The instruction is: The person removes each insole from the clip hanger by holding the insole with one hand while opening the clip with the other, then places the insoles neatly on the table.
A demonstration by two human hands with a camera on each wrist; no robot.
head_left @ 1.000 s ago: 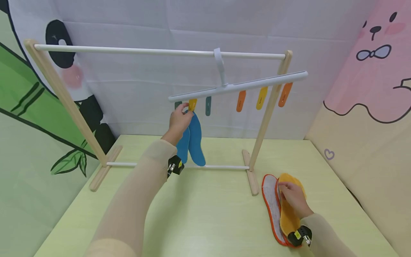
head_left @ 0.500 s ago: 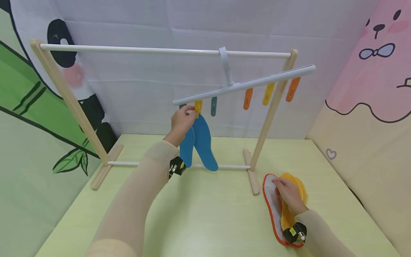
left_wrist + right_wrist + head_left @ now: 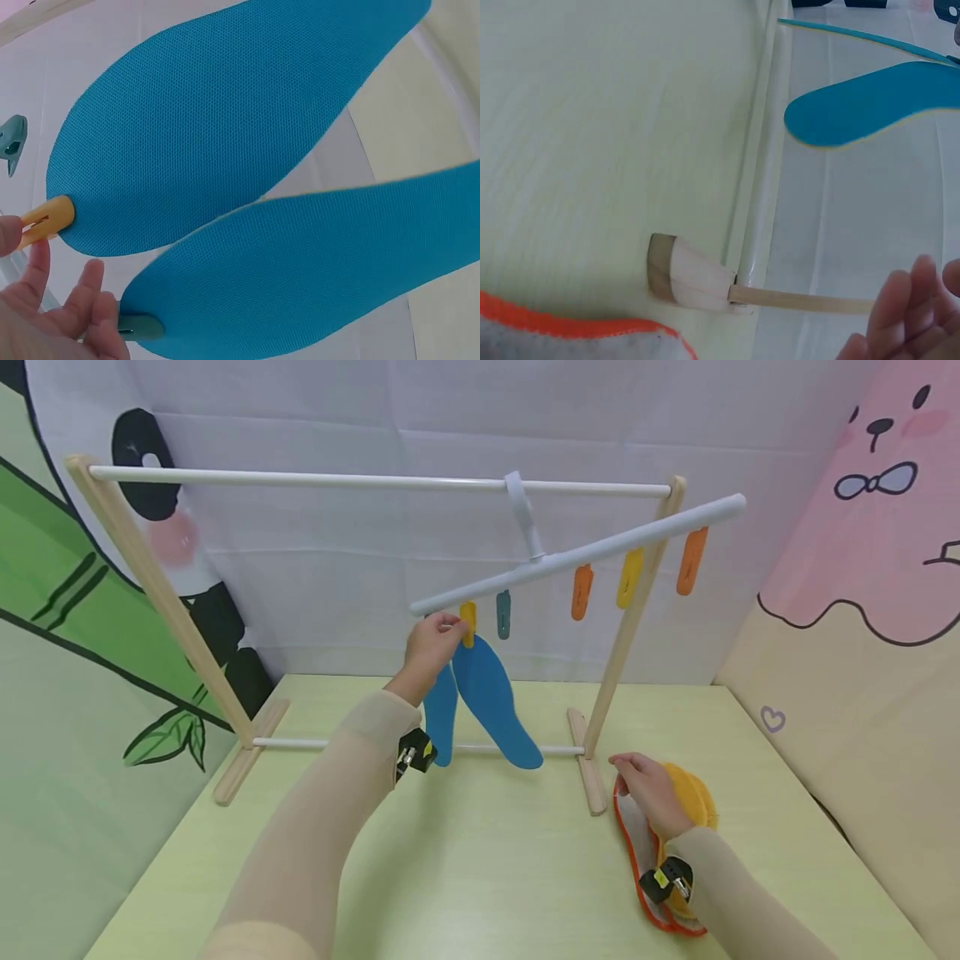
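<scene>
My left hand (image 3: 433, 647) pinches a yellow clip (image 3: 468, 623) near the lower end of the white hanger (image 3: 585, 557). In the left wrist view, thumb and forefinger hold the tails of the yellow clip (image 3: 49, 217), whose mouth is on the heel of a blue insole (image 3: 195, 127). A second blue insole (image 3: 300, 270) hangs beside it from a green clip (image 3: 139, 327). Over the toe of a grey, orange-edged insole (image 3: 637, 835), my right hand (image 3: 651, 785) hovers with fingers loosely bent and nothing in them. A yellow insole (image 3: 688, 797) lies partly hidden under that arm.
The hanger hooks over the white top rail (image 3: 315, 481) of a wooden rack and tilts, its right end high. Several orange, yellow and green clips, such as the orange clip (image 3: 582, 592), hang along it. The rack's right foot (image 3: 587, 768) stands left of the insoles.
The hanger has tilted more, its left end lower, and the blue insoles have swung right and apart. My right hand has lifted off the insoles towards the rack. My left hand keeps its pinch.
</scene>
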